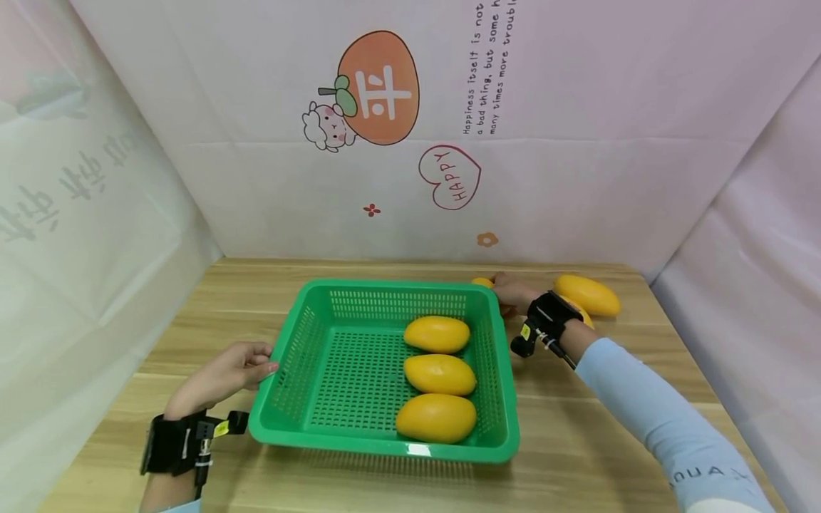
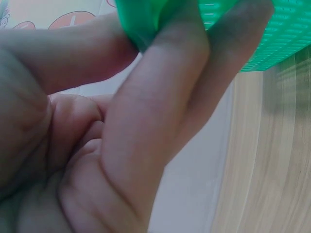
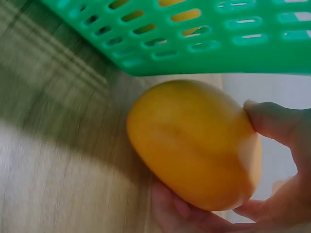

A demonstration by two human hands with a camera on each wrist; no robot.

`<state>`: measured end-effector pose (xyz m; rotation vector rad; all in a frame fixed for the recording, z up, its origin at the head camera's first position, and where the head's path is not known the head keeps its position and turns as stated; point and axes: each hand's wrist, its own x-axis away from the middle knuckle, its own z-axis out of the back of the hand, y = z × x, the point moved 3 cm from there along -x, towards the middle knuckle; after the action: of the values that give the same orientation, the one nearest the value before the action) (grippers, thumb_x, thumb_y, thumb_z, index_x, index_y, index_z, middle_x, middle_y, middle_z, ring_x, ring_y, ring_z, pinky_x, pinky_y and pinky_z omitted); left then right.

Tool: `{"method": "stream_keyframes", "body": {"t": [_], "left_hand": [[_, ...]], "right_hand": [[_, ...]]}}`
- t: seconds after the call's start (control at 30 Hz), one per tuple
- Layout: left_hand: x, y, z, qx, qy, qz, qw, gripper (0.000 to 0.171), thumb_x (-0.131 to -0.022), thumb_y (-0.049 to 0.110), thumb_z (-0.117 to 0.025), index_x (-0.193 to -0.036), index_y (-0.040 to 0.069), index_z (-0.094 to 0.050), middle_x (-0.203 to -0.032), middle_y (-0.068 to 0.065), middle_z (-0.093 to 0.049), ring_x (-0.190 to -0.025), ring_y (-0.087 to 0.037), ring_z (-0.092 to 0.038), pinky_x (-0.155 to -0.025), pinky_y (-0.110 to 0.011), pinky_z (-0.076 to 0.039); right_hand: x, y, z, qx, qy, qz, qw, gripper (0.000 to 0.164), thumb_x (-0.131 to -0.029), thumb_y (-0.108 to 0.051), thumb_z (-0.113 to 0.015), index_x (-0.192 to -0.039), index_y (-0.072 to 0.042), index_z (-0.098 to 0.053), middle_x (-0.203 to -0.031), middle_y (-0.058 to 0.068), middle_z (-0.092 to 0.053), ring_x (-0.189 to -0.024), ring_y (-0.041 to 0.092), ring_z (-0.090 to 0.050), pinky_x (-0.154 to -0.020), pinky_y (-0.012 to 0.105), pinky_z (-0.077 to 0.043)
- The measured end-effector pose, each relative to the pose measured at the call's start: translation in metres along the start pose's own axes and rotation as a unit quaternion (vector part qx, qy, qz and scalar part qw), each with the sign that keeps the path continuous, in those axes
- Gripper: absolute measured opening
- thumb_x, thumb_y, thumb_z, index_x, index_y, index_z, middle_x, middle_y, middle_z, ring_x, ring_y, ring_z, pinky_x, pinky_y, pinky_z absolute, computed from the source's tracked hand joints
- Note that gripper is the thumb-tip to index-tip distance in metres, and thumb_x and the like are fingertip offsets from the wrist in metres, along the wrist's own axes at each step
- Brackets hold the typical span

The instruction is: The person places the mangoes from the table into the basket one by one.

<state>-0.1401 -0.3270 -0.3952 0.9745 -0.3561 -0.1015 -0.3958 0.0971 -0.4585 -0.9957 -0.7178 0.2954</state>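
A green slotted plastic basket (image 1: 353,381) stands on the wooden table with three yellow mangoes (image 1: 439,374) in a column along its right side. The left hand (image 1: 224,374) pinches the basket's left rim between thumb and fingers; in the left wrist view, the fingers (image 2: 150,102) bend over the green edge. Beyond the basket's right wall, the right hand (image 1: 513,292) grips another mango. That mango (image 3: 194,145) shows large in the right wrist view, thumb on one side and fingers beneath, close beside the basket wall. In the head view, most of it is hidden.
Farther right on the table (image 1: 577,399) lies a loose mango (image 1: 586,296), with another (image 1: 582,313) partly hidden behind the right wrist. White printed cloth (image 1: 269,199) hangs behind the table and on both sides.
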Motion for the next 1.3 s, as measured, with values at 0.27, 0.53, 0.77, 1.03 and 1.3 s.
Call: {"method": "stream_keyframes", "body": {"t": [0.27, 0.53, 0.77, 1.03, 1.3], "left_hand": [[0.001, -0.001, -0.001, 0.005, -0.005, 0.001, 1.0000, 0.025, -0.098, 0.014, -0.054, -0.107, -0.010, -0.054, -0.084, -0.013, -0.065, -0.082, -0.026, -0.065, -0.073, -0.036, -0.061], [0.000, 0.001, 0.000, 0.007, -0.008, 0.003, 0.9999, 0.026, -0.098, 0.014, -0.053, -0.109, -0.010, -0.054, -0.089, -0.016, -0.067, -0.085, -0.027, -0.066, -0.075, -0.037, -0.061], [0.001, 0.003, 0.001, 0.014, -0.010, -0.001, 0.9999, 0.027, -0.099, 0.012, -0.053, -0.112, -0.011, -0.053, -0.093, -0.018, -0.067, -0.086, -0.027, -0.066, -0.075, -0.036, -0.061], [-0.001, 0.002, 0.001, 0.033, -0.021, -0.004, 0.9992, 0.029, -0.100, 0.012, -0.051, -0.116, -0.012, -0.052, -0.098, -0.021, -0.068, -0.089, -0.029, -0.067, -0.077, -0.036, -0.061], [0.001, 0.002, 0.000, 0.035, -0.018, -0.004, 0.9992, 0.030, -0.099, 0.012, -0.051, -0.116, -0.012, -0.052, -0.099, -0.021, -0.068, -0.089, -0.028, -0.067, -0.078, -0.037, -0.061]], "right_hand": [[0.004, -0.002, 0.006, -0.005, 0.025, -0.005, 1.000, 0.020, -0.093, -0.022, -0.057, -0.086, -0.005, -0.050, -0.069, 0.003, -0.045, -0.063, 0.021, -0.043, -0.058, 0.033, -0.046], [0.013, -0.007, 0.019, -0.018, 0.069, -0.012, 0.997, 0.077, -0.091, -0.038, -0.062, -0.142, 0.003, -0.023, -0.137, 0.025, -0.034, -0.122, 0.038, -0.040, -0.102, 0.061, -0.042], [0.019, -0.014, 0.023, -0.006, 0.083, 0.003, 0.997, 0.081, -0.090, -0.040, -0.063, -0.146, 0.002, -0.021, -0.136, 0.025, -0.039, -0.115, 0.035, -0.046, -0.098, 0.055, -0.045], [0.030, -0.023, 0.025, 0.006, 0.076, 0.026, 0.997, 0.073, -0.092, -0.035, -0.062, -0.143, 0.005, -0.027, -0.135, 0.027, -0.042, -0.116, 0.039, -0.048, -0.096, 0.059, -0.047], [0.034, -0.026, 0.025, 0.009, 0.082, 0.036, 0.996, 0.080, -0.092, -0.034, -0.063, -0.148, 0.002, -0.020, -0.136, 0.025, -0.043, -0.114, 0.037, -0.049, -0.090, 0.050, -0.052]]}}
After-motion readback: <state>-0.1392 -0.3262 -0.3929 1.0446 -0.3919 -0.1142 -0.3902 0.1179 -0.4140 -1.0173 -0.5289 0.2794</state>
